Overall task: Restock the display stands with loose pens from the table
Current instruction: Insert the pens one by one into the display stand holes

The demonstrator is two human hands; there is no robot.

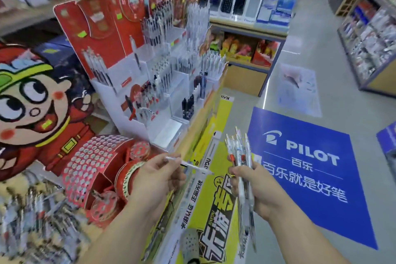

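Observation:
My right hand (255,188) grips a bundle of several white pens (241,154), their tips fanned upward. A single white pen (188,164) lies level in my left hand (158,178), its tip pointing right toward the bundle. Both hands hover over the table's front edge. Beyond them stands a tiered clear display stand (162,83) with red backing cards, its slots partly filled with upright pens. A pile of loose pens (32,216) lies blurred at the lower left on the table.
A red drum-shaped cardboard display (96,169) and a cartoon figure cutout (27,100) stand left of my hands. A yellow banner (214,199) covers the table's front. A blue floor sticker (308,173) marks the aisle to the right. Shelves line the background.

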